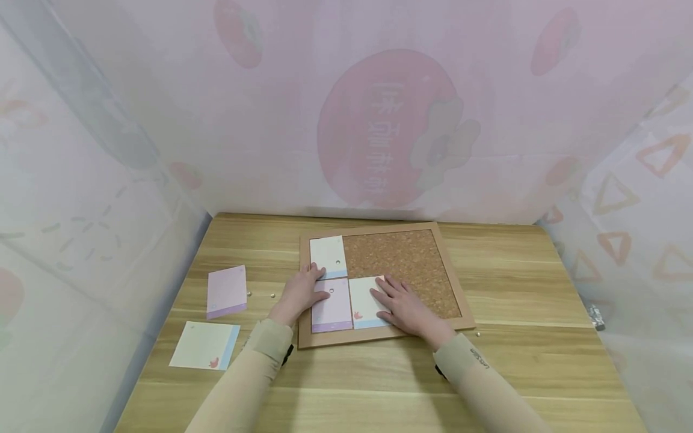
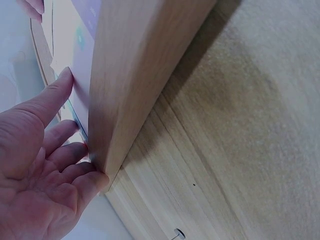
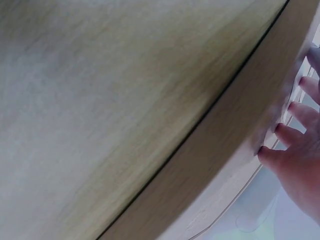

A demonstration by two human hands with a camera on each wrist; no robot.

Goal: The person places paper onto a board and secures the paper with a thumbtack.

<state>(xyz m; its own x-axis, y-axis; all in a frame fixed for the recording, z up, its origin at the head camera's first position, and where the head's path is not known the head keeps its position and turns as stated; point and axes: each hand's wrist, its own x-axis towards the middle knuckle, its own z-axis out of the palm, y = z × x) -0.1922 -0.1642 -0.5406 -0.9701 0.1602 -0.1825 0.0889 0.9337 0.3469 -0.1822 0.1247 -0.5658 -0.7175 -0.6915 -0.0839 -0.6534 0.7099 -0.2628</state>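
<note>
At 8 o'clock, a person's bare left hand (image 2: pixel 45 165) shows its palm — thumb tip against a pale lilac paper card (image 2: pixel 84 65) at 10 o'clock, little finger touching a light-brown wooden frame (image 2: pixel 130 75) slanting from 12 to 7. A small round-headed shiny pin (image 2: pixel 180 233) lies at 6 o'clock — on the pale, grained wooden tabletop (image 2: pixel 235 125).

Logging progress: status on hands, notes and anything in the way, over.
Left hand at left edge of corkboard; right hand on lower white note. Three notes on corkboard, two on table. Loose pins beside corkboard, apparently not in the way.
</note>
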